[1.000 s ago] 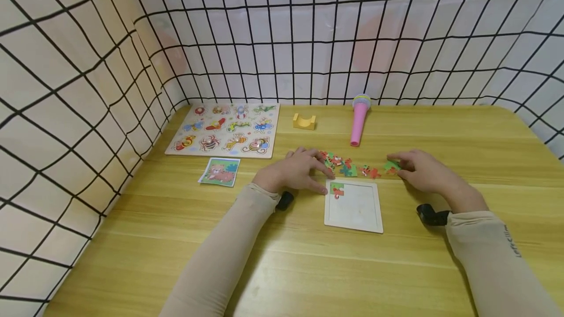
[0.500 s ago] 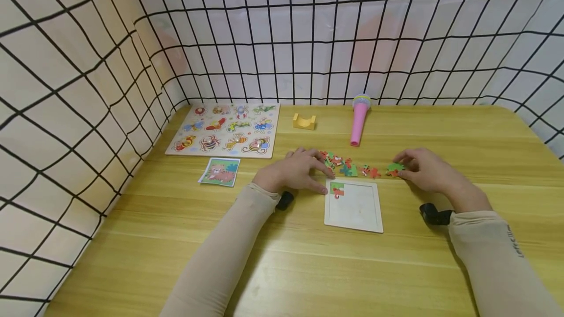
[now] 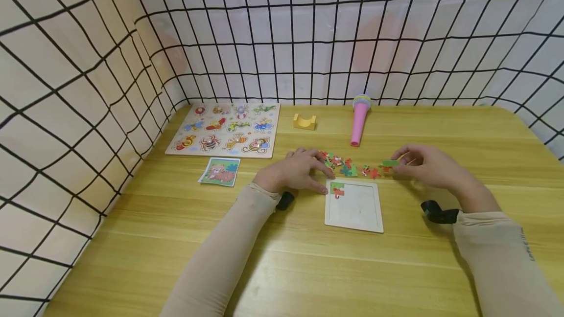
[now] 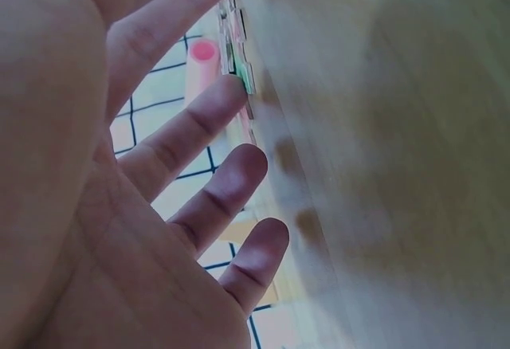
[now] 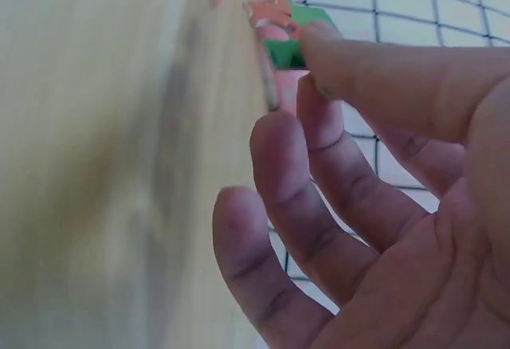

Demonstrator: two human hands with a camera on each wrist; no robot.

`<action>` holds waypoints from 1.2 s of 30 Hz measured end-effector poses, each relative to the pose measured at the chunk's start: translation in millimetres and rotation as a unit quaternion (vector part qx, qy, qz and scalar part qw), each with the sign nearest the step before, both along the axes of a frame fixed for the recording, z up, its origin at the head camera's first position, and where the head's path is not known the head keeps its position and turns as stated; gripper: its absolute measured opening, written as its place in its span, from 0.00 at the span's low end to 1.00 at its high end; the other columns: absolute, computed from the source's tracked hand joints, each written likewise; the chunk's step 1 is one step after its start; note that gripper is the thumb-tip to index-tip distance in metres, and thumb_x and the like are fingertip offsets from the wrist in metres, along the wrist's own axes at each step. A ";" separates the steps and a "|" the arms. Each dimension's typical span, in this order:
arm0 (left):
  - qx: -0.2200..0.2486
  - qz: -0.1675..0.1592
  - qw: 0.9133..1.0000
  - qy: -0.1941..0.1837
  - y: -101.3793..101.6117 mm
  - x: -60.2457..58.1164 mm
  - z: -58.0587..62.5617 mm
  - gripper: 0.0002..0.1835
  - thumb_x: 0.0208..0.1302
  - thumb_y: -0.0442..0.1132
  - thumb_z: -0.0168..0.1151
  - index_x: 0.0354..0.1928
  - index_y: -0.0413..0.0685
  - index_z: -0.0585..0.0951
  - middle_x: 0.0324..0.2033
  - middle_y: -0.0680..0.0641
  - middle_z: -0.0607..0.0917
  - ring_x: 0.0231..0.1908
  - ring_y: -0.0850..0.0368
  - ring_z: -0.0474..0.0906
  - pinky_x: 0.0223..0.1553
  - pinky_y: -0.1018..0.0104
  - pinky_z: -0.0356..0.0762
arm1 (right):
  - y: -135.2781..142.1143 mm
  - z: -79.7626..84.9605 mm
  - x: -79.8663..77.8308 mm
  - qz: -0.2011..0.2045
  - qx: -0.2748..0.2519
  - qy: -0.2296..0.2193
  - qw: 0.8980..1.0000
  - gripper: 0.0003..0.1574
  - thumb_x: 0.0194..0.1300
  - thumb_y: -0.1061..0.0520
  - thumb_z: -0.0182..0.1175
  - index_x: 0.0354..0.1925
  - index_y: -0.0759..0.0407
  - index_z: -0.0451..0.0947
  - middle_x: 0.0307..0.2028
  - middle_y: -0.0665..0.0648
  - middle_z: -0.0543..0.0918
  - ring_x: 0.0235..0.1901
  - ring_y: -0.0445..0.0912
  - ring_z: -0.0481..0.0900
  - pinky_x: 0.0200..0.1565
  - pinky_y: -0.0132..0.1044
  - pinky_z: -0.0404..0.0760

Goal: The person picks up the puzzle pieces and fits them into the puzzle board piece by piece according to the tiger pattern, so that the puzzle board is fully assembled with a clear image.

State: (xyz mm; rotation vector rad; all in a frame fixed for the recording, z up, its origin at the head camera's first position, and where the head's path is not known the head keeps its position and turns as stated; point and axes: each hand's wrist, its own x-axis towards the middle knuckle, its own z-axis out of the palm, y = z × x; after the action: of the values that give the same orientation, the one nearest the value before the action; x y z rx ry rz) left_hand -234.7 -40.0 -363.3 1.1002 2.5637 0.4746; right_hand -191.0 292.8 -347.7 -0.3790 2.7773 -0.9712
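Note:
My right hand (image 3: 425, 164) pinches a green and orange jigsaw piece (image 3: 388, 164) between thumb and fingers, right of a row of loose jigsaw pieces (image 3: 348, 168). In the right wrist view the thumb covers part of that piece (image 5: 279, 26), and the other fingers are loosely bent. A pale square puzzle tray (image 3: 358, 212) lies in front of the row, with a green and red piece (image 3: 337, 190) in its upper left corner. My left hand (image 3: 297, 170) spreads beside that corner, thumb at the frame's edge. Its fingers (image 4: 219, 178) look relaxed in the left wrist view.
Further left lies a picture card (image 3: 219, 172) showing a pink animal. Behind it is an insect peg board (image 3: 224, 131). A yellow cradle-shaped block (image 3: 304, 122) and a pink toy microphone (image 3: 359, 121) lie at the back, before a black wire grid (image 3: 313, 43).
My right hand has lifted the green and orange piece and tipped it up, after turning it over the table. The left hand and the tray stay where they were.

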 end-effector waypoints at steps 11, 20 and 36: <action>-0.001 0.001 1.000 -0.001 -0.3 0.4 0.0 0.23 0.59 0.59 0.72 0.57 0.71 0.85 0.63 0.52 0.71 0.62 0.50 0.60 0.63 0.48 0.55 | -32.4 13.8 7.9 0.054 -0.015 -0.031 0.998 0.15 0.70 0.52 0.66 0.50 0.59 0.83 0.38 0.52 0.87 0.39 0.48 0.79 0.38 0.40 0.76; -0.008 -0.002 1.000 0.003 0.1 0.9 1.4 0.23 0.60 0.59 0.71 0.57 0.70 0.85 0.64 0.51 0.71 0.63 0.50 0.60 0.63 0.46 0.55 | -49.9 5.2 6.7 0.098 -0.045 -0.065 0.992 0.12 0.70 0.58 0.65 0.47 0.63 0.83 0.36 0.53 0.86 0.37 0.49 0.81 0.38 0.39 0.77; -0.008 -0.003 1.000 0.008 0.5 0.4 2.1 0.23 0.59 0.60 0.71 0.57 0.71 0.85 0.65 0.51 0.70 0.62 0.50 0.61 0.62 0.46 0.57 | -61.9 0.1 7.1 0.104 -0.023 -0.074 0.991 0.10 0.70 0.58 0.64 0.47 0.62 0.82 0.35 0.52 0.85 0.35 0.48 0.79 0.37 0.41 0.77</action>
State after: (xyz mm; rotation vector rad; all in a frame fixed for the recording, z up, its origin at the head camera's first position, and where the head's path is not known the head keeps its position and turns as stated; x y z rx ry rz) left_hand -234.3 -39.5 -361.2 1.1108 2.5730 0.4439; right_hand -183.9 230.9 -347.7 -0.5667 2.5257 -0.9714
